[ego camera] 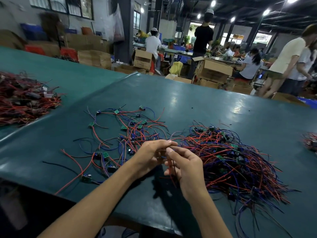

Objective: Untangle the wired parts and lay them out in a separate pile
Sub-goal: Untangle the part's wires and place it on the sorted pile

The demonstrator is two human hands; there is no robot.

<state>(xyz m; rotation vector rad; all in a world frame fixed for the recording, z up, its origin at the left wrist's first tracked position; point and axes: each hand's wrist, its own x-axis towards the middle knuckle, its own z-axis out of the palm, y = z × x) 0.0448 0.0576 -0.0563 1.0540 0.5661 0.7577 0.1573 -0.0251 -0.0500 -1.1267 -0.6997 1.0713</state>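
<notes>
Both forearms reach in over the near edge of the green table (205, 103). The left hand (151, 156) and right hand (188, 167) meet just above the table top, fingertips almost touching. The left grip is closed, with thumb and forefinger pinching a red wire (181, 138) that runs off to the right. The right grip is closed too, its fingers curled round two strands (172, 169), one red and one black, that hang down past the palm.

Just right of the hands lies the tangle (240, 162), a dense heap of red and blue wires with small green boards buried in it. The pinched wire leads towards it. Left of the hands the spread parts (120, 133) lie thinly, each little board with its own wires, apart from the tangle.

Farther left a big red heap (22, 103) sits on the neighbouring table sheet. A small heap (311, 143) shows at the right edge. Beyond the table stand cardboard boxes (212, 71) and people at work.
</notes>
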